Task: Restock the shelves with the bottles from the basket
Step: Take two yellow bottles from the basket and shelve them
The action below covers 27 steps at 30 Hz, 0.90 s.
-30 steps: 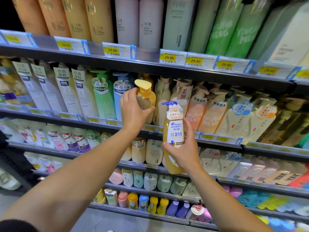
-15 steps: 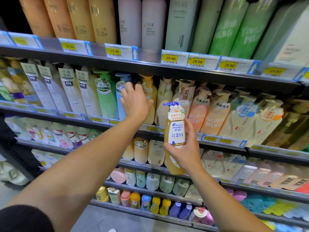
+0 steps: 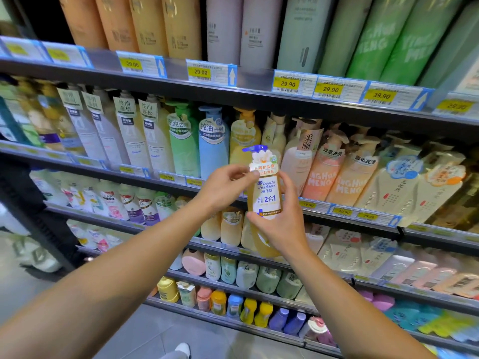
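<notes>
An amber pump bottle (image 3: 264,193) with a blue pump head and a white label is held upright in front of the shelves. My right hand (image 3: 281,224) grips its lower body from the right. My left hand (image 3: 224,189) holds its upper part, thumb and fingers pinching near the neck tag. Behind it on the second shelf (image 3: 337,211) stands a yellow pump bottle (image 3: 245,137) between a blue bottle (image 3: 213,141) and a cream bottle (image 3: 276,136). The basket is out of view.
Four tiers of packed bottles fill the view: tall orange, pink and green ones on the top shelf (image 3: 233,93), small coloured bottles on the bottom shelf (image 3: 233,320). Price tags line each shelf edge. Grey floor and a shoe tip (image 3: 182,349) lie below.
My left hand let go of the yellow pump bottle on the shelf and came down and right onto the top of the amber bottle. The view shifted slightly left.
</notes>
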{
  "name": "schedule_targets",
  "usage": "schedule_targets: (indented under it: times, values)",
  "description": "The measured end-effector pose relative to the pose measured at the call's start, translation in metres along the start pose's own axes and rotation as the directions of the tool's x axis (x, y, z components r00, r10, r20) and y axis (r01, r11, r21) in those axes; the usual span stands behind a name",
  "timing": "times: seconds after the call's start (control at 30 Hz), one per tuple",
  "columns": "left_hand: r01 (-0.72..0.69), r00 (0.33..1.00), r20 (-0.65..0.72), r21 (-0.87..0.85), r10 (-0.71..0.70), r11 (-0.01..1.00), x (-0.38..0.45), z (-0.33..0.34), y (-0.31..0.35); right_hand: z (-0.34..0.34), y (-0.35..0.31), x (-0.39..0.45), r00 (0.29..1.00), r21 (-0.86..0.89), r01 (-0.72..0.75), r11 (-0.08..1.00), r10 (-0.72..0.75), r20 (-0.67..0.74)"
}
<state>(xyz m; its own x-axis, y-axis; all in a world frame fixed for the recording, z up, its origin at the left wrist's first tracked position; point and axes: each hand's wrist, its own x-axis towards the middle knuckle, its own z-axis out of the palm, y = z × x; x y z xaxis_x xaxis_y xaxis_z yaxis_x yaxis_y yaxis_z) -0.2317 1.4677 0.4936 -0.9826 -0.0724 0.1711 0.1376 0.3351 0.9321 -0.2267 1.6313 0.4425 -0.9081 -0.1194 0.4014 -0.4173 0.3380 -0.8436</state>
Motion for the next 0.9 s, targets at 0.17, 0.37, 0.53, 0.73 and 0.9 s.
schedule_targets:
  times: [0.17, 0.37, 0.53, 0.73, 0.9]
  values:
    - [0.022, 0.999, 0.03, -0.247, -0.015, 0.969, -0.009, -0.006, -0.008, 0.021, -0.011, -0.003, 0.999, -0.054, 0.036, 0.998, -0.035, 0.024]
    - [-0.005, 1.0, 0.02, -0.319, 0.012, 0.948, -0.007, -0.034, -0.022, 0.016, -0.03, 0.008, 0.994, -0.237, 0.088, 0.967, -0.068, 0.092]
    - [-0.019, 1.0, 0.019, -0.235, 0.024, 0.972, 0.005, -0.066, -0.034, -0.012, -0.045, 0.06, 0.978, -0.611, 0.052, 0.79, -0.164, -0.128]
    - [-0.05, 0.998, 0.021, -0.258, 0.057, 0.965, 0.021, -0.08, -0.042, 0.007, -0.057, 0.105, 0.981, -0.644, -0.089, 0.76, -0.046, -0.191]
    - [-0.071, 0.995, 0.044, -0.247, 0.085, 0.966, 0.039, -0.084, -0.044, 0.03, -0.053, 0.129, 0.956, -0.618, -0.248, 0.746, 0.087, -0.279]
